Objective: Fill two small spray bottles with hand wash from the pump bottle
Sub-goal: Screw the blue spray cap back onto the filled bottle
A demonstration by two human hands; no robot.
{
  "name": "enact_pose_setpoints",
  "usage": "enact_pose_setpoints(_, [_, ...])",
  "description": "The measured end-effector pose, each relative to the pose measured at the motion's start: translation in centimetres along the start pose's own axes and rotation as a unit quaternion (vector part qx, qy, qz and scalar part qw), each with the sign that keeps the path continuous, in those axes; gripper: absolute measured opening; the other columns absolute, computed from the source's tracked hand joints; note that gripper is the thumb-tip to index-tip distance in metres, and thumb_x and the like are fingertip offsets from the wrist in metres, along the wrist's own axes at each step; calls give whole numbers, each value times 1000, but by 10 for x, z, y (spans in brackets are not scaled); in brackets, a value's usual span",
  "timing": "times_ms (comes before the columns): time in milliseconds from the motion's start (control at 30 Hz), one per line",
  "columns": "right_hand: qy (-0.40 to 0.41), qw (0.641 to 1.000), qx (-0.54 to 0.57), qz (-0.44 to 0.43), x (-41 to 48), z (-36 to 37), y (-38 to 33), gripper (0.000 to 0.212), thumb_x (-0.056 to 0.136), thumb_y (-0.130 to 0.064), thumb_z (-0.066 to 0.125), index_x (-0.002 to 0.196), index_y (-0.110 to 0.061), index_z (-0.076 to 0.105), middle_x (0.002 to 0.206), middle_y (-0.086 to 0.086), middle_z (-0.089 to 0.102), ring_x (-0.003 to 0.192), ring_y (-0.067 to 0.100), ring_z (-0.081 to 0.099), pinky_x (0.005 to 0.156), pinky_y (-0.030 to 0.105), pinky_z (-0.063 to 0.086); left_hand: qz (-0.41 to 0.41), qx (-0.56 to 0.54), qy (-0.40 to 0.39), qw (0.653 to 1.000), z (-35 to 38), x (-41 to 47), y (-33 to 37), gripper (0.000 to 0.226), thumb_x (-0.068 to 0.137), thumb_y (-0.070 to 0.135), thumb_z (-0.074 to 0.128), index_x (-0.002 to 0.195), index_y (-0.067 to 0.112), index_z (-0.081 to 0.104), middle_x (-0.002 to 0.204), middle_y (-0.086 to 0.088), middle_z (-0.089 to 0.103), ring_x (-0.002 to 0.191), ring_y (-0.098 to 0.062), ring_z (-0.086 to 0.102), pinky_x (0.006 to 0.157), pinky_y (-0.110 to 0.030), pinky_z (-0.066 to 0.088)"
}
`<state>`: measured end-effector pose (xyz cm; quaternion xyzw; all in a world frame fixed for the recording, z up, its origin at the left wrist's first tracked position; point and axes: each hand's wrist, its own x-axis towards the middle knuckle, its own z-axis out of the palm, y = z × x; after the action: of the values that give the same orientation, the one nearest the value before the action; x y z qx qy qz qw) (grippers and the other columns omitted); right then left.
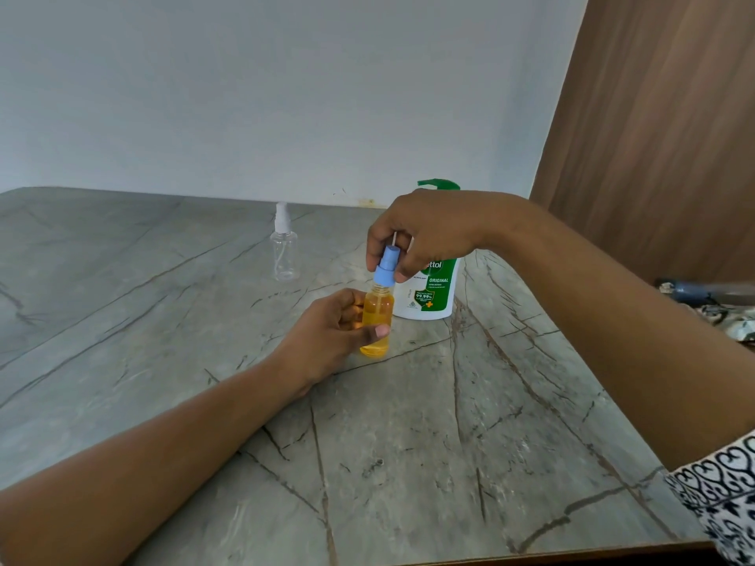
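Firmly gripping filled spray bottle point(376, 314) with left hand point(327, 337), as brace. Pinching blue cap point(385, 268) with right hand point(425, 226), likely for tightening.

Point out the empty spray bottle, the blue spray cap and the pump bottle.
empty spray bottle point(284, 257): head view, on its clear body
blue spray cap point(385, 273): head view, on its side
pump bottle point(443, 297): head view, on its green label

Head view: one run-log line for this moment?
left grip: holds small clear orange-filled bottle | right grip: pinches blue plastic spray cap at its neck | clear white-capped spray bottle: empty, standing apart
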<state>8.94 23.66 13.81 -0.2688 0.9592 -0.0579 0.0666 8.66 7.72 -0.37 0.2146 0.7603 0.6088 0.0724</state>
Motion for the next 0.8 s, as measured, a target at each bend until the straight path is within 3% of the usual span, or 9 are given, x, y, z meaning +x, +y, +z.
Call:
enact_pose_setpoints(267, [-2,1000,-7,-5,6,3,0,28,81,-14,70,105,-26,64,82,-20,57,82,15,68,63,16,51,2,-4,2,1000,0,-1,-1,29,79,13,70,106,15,61,99,-3,72,93,-20,68,91,-40,51])
enact_pose_setpoints(367, [-12,1000,-9,-4,10,7,0,23,80,-17,71,101,-25,66,85,-15,63,77,13,68,67,23,55,2,-10,5,1000,0,-1,-2,34,76,15,72,108,13,61,99,-4,72,93,-20,68,92,-42,51])
enact_pose_setpoints(433, [-10,1000,-2,11,12,7,0,16,81,-25,72,94,-17,67,79,-7,68,65,7,67,61,18,54,5,-18,5,1000,0,-1,-2,42,69,23,74,107,12,61,99,-5,72,94,-22,68,92,-45,51])
enact_pose_setpoints(533, [-9,999,-19,43,15,8,-1,35,84,-44,63,74,-11,66,57,-6,64,46,3,59,53,17,49,8,-19,4,1000,0,-2,-2,50,62,30,73,107,13,61,100,-4,72,95,-21,68,93,-46,50])
enact_pose_setpoints(633, [18,992,-92,85,21,17,-3,63,83,-66,46,63,-10,66,49,-4,60,41,6,53,54,19,40,6,-13,2,1000,0,-2,-2,52,63,31,74,109,12,61,101,-4,71,96,-21,67,94,-46,49])
enact_pose_setpoints(733, [81,989,-76,95,18,15,1,67,79,-73,41,77,-11,68,65,-2,67,52,9,61,53,19,42,6,-11,1,1000,-1,-1,-3,39,72,21,73,108,11,61,100,-5,72,95,-22,67,93,-44,50])
enact_pose_setpoints(800, [48,998,-14,44,11,10,6,42,83,-57,57,99,-18,62,94,-5,67,67,5,64,54,17,49,3,-13,1,1000,0,-1,-3,34,76,14,72,108,10,60,100,-6,71,95,-22,67,93,-44,50])
